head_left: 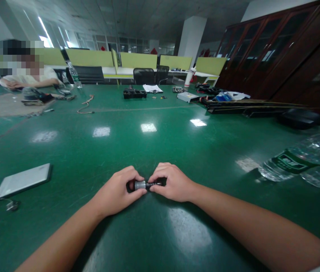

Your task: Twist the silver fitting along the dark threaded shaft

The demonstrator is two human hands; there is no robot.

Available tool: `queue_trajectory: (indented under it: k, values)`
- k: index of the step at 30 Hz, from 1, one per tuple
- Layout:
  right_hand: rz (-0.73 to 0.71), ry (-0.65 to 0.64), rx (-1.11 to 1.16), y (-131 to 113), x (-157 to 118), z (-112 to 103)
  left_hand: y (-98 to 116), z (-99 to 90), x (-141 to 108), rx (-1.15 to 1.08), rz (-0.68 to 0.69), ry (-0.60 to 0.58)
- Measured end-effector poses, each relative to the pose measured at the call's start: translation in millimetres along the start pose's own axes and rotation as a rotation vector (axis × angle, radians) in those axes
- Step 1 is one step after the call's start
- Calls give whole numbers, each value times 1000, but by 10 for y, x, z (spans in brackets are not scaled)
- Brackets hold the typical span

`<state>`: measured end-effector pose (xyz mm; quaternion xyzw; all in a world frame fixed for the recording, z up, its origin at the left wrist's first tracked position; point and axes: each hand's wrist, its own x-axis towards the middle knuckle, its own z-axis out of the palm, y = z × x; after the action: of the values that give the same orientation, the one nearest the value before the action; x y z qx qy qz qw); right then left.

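Low over the green table (114, 151), my two hands meet around a small part. My left hand (116, 192) grips a short silver metal cylinder (140, 184), its thumb below and fingers above. From the right end of the cylinder runs a dark ribbed shaft (151, 185), which looks like a screw thread or a spring. My right hand (173, 183) pinches this shaft between thumb and forefinger. The cylinder and shaft lie in one line, level with the table. Whether they are joined I cannot tell; the fingers cover both outer ends partly.
On the left lies a flat silver device (25, 181) with a white cable. Clear plastic bottles (290, 162) stand at the right. Farther back are a black tray (135, 93), a cord (85, 105), a metal box (188, 97) and long dark strips (233, 107). A person (29, 77) sits far left.
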<state>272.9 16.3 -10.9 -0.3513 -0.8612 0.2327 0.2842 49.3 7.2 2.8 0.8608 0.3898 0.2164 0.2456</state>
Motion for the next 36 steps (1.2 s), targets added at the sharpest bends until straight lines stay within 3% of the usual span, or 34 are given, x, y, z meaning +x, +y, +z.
queue_trajectory:
  k: [15,23,36]
  values:
    - [91,12,-34,-41,-7,20,-44,-43,-8,34,19,35]
    - [214,36,-110,85,4,-121,-74,-70,11,-6,9,45]
    - [144,17,-24,104,36,-39,-159,-55,35,-17,32,56]
